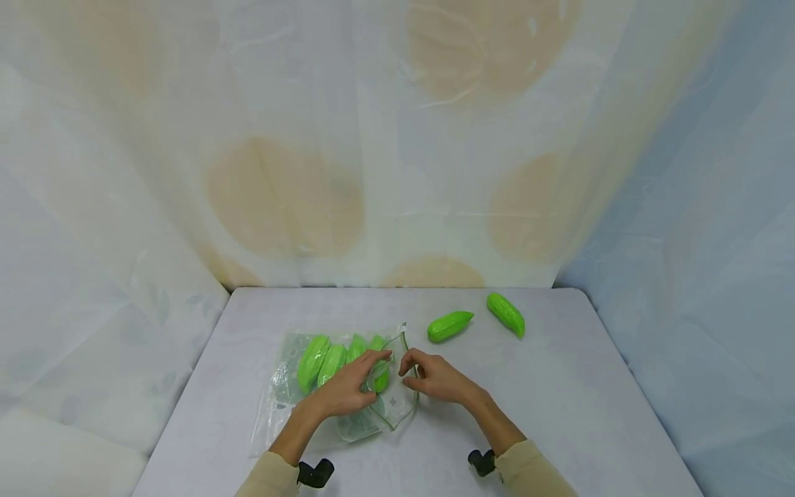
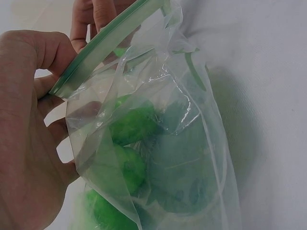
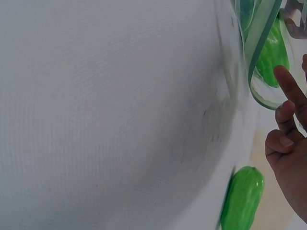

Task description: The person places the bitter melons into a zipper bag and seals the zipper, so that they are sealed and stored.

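A clear zip bag (image 1: pixel 279 407) with a green-edged mouth lies left of the table's middle, several bright green cucumber-like vegetables (image 1: pixel 312 364) inside it. My left hand (image 1: pixel 344 390) holds the bag near its mouth, fingers bent at the green zip strip (image 2: pixel 98 48) in the left wrist view. Between hand and strip, part of the grip is hidden. The mouth gapes toward the right. At that opening is my right hand (image 1: pixel 437 376), its fingers loosely bent with nothing between them. One bagged vegetable (image 3: pixel 273 55) lies just beyond its fingertips in the right wrist view.
Two loose green vegetables lie behind my right hand: one (image 1: pixel 450 326) near the bag, the other (image 1: pixel 506 315) farther right. The white table (image 1: pixel 559 414) is bordered by hanging sheets (image 1: pixel 385 138) at the back and sides. Dark wrist cameras (image 1: pixel 315 473) sit at both cuffs.
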{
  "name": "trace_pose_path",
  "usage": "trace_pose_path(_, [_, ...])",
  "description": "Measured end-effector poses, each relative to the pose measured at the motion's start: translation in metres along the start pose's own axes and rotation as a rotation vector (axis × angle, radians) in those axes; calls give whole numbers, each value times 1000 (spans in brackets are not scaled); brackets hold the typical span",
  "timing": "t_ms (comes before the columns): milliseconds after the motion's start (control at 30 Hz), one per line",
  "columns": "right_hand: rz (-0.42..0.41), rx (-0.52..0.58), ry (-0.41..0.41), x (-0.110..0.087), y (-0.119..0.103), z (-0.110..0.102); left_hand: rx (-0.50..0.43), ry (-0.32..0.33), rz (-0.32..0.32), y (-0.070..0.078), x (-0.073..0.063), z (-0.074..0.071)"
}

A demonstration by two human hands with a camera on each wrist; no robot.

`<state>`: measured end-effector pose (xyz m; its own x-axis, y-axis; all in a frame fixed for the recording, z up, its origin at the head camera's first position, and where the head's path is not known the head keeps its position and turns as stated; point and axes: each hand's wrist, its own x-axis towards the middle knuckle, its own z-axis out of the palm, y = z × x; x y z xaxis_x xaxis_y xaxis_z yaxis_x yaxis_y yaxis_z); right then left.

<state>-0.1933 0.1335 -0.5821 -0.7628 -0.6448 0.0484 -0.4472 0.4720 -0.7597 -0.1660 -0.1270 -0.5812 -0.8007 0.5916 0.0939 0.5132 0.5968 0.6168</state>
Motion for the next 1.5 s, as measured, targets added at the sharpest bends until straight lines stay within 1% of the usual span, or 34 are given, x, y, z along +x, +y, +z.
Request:
trace_pose_path(300, [20, -2, 25, -1, 3, -5, 4, -2, -2, 1, 0, -1])
trace_pose_path(400, [8, 1, 37, -2, 5, -7, 4, -3, -7, 2, 0, -1])
trace_pose_path(600, [-15, -30, 82, -1, 14, -14, 0, -1, -5, 2, 0, -1])
trace_pose_path(967, [65, -31, 144, -1, 28, -36, 5, 6, 4, 2, 0, 0])
trace_pose_path(1300, [163, -56, 266, 0, 57, -56, 27, 15, 20, 3, 1, 0])
trace_pose_path(1400, [178, -70, 292, -2, 65, -65, 29, 17, 29, 4, 1, 0])
trace_pose_path(1500, [177, -62, 321, -3, 71, -74, 25, 16, 22, 5, 1, 1])
